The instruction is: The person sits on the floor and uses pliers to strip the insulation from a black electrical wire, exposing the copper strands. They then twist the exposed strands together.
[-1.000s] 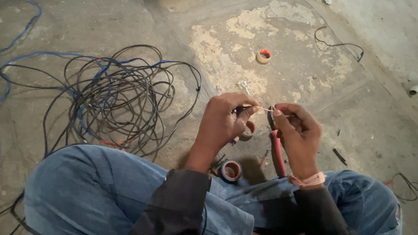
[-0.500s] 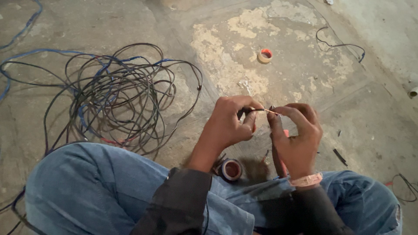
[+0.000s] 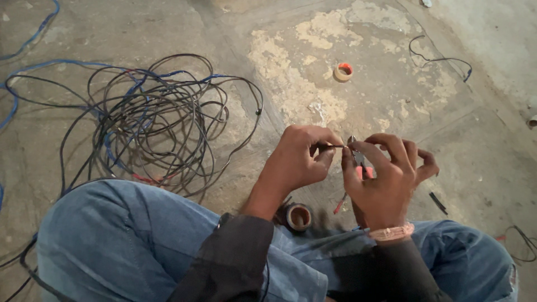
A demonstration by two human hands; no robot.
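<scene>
My left hand (image 3: 299,159) pinches the end of a thin dark wire (image 3: 331,146) between thumb and fingers. My right hand (image 3: 386,173) meets it from the right, its thumb and forefinger on the wire's bare tip, while red-handled pliers (image 3: 358,165) sit in that palm, mostly hidden behind the fingers. Both hands hover over the concrete floor, just above my knees in blue jeans. A dark roll of tape (image 3: 299,216) lies on the floor under the hands.
A big tangle of black and blue cable (image 3: 156,123) lies on the floor to the left. An orange roll of tape (image 3: 343,71) sits farther out. A short black wire (image 3: 439,59) lies top right, another (image 3: 523,243) by my right knee.
The hands have closed together at the wire's end. The right hand has turned over it, so the pliers' red handles are now largely covered by the fingers.
</scene>
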